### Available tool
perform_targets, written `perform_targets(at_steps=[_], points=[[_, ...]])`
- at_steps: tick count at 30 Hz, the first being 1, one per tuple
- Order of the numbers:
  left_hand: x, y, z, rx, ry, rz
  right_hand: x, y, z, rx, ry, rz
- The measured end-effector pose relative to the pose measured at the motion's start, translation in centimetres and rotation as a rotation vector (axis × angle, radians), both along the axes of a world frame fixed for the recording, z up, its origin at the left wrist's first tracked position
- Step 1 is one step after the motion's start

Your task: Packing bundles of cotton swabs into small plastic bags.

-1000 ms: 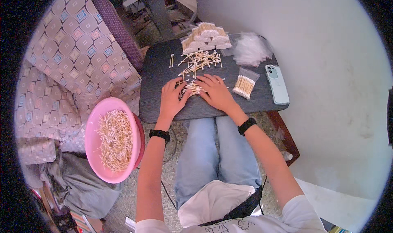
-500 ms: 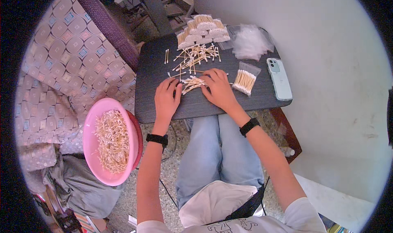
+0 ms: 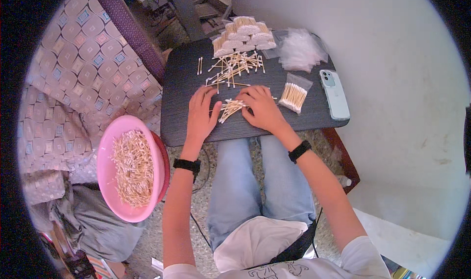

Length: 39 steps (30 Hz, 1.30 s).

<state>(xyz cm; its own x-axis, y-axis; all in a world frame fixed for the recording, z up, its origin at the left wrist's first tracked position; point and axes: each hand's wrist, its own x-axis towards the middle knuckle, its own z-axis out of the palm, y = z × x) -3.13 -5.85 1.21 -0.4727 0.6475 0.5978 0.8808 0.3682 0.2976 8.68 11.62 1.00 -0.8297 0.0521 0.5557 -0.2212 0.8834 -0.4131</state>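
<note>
On the table (image 3: 175,114), the left hand (image 3: 200,113) and right hand (image 3: 262,108) flank a bunch of swabs (image 3: 229,113). Beyond lie loose swabs (image 3: 238,67), stacked packets (image 3: 245,27) and clear bags (image 3: 301,51); a phone (image 3: 335,98) (lenses up) lies at right, a pink basin (image 3: 105,181) of swabs at left.

Swab bunch (image 3: 230,111) now closer to near edge of tbl (image 3: 233,130) vs b4

swabs (image 3: 230,111) partly hidden, shirt (image 3: 316,270) cut off

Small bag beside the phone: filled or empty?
Filled: cotton swabs show side by side through the clear bag. Whether it's sealed, I cannot tell.
</note>
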Motion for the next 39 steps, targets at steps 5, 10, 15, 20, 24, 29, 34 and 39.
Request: perform_targets(at_steps=[5, 10, 15, 20, 24, 29, 34, 39], points=[[1.3, -0.7, 1.0, -0.095, -0.175, -0.194, 0.2, -0.3, 0.3, 0.035, -0.002, -0.042], [2.6, 0.4, 1.0, -0.115, -0.206, -0.214, 0.2, 0.3, 0.3, 0.012, -0.029, 0.0], [3.6, 1.5, -0.1, -0.111, -0.195, -0.152, 0.1, 0.3, 0.5, -0.255, -0.085, 0.085], [3.3, 2.3, 0.6, -0.083, -0.314, -0.338, -0.3, 0.6, 0.6, -0.372, -0.069, 0.145], [3.9, 1.2, 0.6, -0.084, -0.156, -0.183, 0.8, 0.5, 1.1, -0.332, -0.061, 0.097], [5.4, 1.7, -0.2, -0.208, -0.142, -0.015, 1.3, -0.5, -0.9, -0.24, -0.109, -0.071], [4.2, 3.3, -1.1, -0.116, -0.253, -0.184, 0.4, -2.4, -1.3, -0.286, -0.048, -0.073], [2.8, 2.8, -1.1, -0.162, -0.227, -0.239, 0.9, -1.6, -0.2, -0.549, 0.013, -0.003]])
